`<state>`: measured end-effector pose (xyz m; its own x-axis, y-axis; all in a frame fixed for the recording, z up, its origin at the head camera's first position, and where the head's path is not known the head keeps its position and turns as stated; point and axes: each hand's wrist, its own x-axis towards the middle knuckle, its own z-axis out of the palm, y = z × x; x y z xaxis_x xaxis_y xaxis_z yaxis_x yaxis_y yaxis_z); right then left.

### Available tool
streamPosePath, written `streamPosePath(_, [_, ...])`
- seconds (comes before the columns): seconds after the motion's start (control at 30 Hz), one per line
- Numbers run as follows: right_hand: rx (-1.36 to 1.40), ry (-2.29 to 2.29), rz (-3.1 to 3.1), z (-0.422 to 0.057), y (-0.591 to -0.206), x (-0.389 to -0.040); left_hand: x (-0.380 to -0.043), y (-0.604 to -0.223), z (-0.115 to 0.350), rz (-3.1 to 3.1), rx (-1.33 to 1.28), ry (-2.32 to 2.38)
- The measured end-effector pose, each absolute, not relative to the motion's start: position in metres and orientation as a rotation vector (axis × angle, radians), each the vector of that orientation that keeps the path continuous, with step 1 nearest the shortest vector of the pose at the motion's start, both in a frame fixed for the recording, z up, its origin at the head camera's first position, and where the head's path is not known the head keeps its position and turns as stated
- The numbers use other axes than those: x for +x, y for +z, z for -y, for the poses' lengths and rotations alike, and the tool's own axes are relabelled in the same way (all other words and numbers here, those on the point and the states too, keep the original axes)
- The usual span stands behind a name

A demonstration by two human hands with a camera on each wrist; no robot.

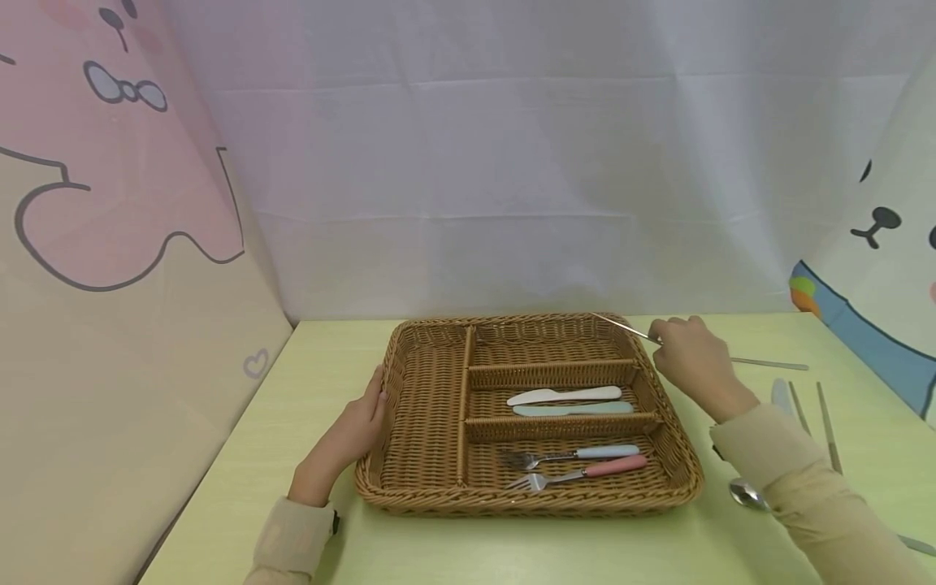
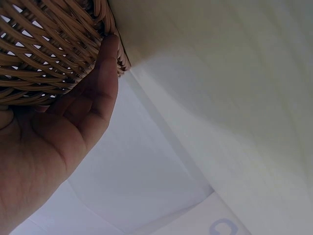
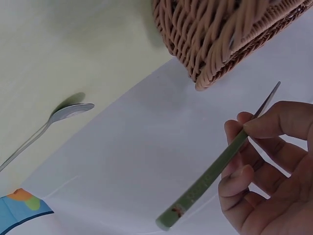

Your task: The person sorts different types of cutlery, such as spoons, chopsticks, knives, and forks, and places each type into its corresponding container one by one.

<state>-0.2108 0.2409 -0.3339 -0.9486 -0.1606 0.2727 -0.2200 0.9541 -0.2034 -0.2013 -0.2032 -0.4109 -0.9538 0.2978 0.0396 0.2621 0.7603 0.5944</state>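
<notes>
In the head view, a brown wicker basket (image 1: 464, 497) has several compartments. My left hand (image 1: 349, 435) rests along its left side, fingers (image 2: 105, 83) fairly straight against the outer wall. Off the right rim, my right hand (image 1: 695, 361) pinches a chopstick (image 3: 208, 177) between thumb and fingers; it has a green handle and a thin metallic end, which points over the basket's back right corner. A white knife (image 1: 566, 396) and a pale green knife (image 1: 574, 409) lie in the middle right compartment. The front one holds a blue-handled fork (image 1: 607, 451) and a pink-handled fork (image 1: 614, 466).
Right of the basket, a spoon (image 3: 71, 112) lies on the pale yellow table (image 1: 329, 349). Chopsticks (image 1: 826, 418), a pale knife blade (image 1: 781, 394) and another spoon (image 1: 747, 493) lie around the right forearm. White cloth (image 1: 453, 162) and printed side panels (image 1: 132, 325) enclose the table.
</notes>
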Motion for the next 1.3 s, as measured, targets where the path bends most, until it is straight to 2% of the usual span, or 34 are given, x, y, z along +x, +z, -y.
streamPosePath(0.53, [0.341, 0.298, 2.863, -0.207, -0.326, -0.226, -0.203, -0.413, 0.204, -2.887, 0.457, 0.979])
streamPosePath(1.3, [0.477, 0.185, 2.828, -0.163, -0.342, -0.246, -0.202, -0.412, 0.205, -2.887, 0.457, 0.981])
